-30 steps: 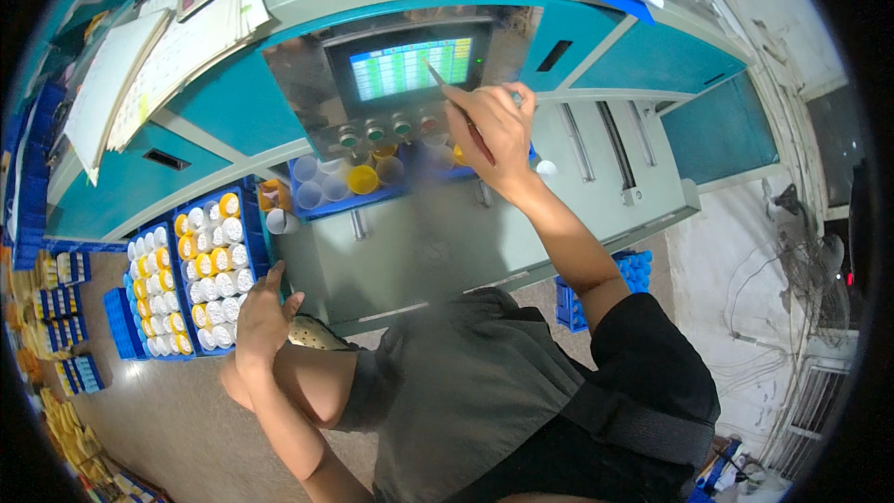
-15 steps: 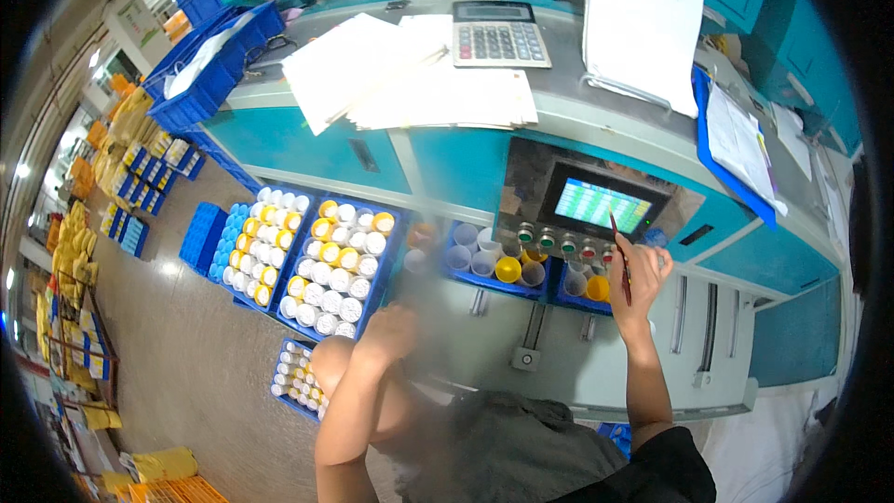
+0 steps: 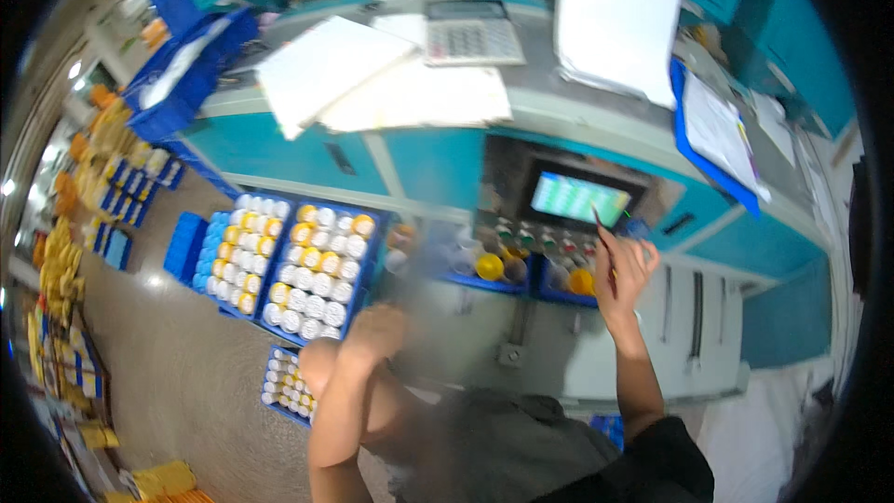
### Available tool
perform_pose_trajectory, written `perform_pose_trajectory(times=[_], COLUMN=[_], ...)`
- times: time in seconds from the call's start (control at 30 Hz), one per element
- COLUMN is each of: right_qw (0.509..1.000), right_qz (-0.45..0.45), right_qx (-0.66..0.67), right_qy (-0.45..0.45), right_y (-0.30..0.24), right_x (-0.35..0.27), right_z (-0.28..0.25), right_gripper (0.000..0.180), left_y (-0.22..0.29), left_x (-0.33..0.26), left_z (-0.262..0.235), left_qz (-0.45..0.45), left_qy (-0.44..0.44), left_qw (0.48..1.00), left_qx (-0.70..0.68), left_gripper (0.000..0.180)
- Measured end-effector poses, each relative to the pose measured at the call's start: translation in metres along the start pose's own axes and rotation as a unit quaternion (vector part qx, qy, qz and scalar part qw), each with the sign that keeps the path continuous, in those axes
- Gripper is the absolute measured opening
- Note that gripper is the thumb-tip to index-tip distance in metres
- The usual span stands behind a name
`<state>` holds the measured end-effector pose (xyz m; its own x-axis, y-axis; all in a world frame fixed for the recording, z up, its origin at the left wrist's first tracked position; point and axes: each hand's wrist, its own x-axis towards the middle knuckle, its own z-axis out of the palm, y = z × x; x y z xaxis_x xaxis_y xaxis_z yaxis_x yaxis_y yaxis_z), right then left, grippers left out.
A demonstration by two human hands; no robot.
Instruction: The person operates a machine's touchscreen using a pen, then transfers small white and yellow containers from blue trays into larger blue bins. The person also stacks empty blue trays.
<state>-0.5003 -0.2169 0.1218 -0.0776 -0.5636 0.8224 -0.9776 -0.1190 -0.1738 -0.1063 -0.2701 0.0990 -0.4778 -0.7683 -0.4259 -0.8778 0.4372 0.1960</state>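
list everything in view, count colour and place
screen: one, green and blue, centre right
buttons: several, green and red, below screen
pen-like tool: one, dark red, in right hand
cup trays: two, blue, below buttons
cups: several, yellow and translucent, in trays
large crates: two, blue, left
containers: many, white and yellow, in crates
small crate: one, blue, below large crates
calculator: one, light grey, on counter
loose papers: several, white, left of calculator
paper stack: one, white, right of calculator
folder: one, blue, counter's right edge
bundles: several, yellow, far left
left hand: one, bare, near knee
right hand: one, bare, around tool
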Motion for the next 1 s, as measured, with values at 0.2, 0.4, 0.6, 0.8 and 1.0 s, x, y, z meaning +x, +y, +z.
perform_pose_trajectory(times=[0.2,0.4,0.6,0.8,1.0], right_qw=[1.000,0.999,0.999,0.998,0.999], right_qz=[0.009,0.018,0.040,0.047,0.042], right_qx=[-0.004,-0.013,-0.031,-0.016,-0.027], right_qy=[0.011,0.025,0.016,0.027,0.017], right_y=[0.015,0.019,0.026,0.036,0.040], right_x=[-0.009,-0.009,-0.015,-0.029,-0.036], right_z=[-0.003,-0.009,-0.016,-0.017,-0.013], right_gripper=[0.030,0.032,0.029,0.024,0.026], left_y=[0.005,0.014,0.013,0.013,0.013], left_x=[-0.004,-0.006,-0.006,-0.007,-0.006], left_z=[-0.008,-0.017,-0.016,-0.015,-0.015], left_qz=[0.038,0.024,0.003,0.009,0.009], left_qy=[0.082,0.053,0.033,0.037,0.030], left_qw=[0.995,0.996,0.996,0.997,0.997], left_qx=[-0.046,-0.071,-0.078,-0.066,-0.066], left_gripper=[0.054,0.057,0.058,0.059,0.060])
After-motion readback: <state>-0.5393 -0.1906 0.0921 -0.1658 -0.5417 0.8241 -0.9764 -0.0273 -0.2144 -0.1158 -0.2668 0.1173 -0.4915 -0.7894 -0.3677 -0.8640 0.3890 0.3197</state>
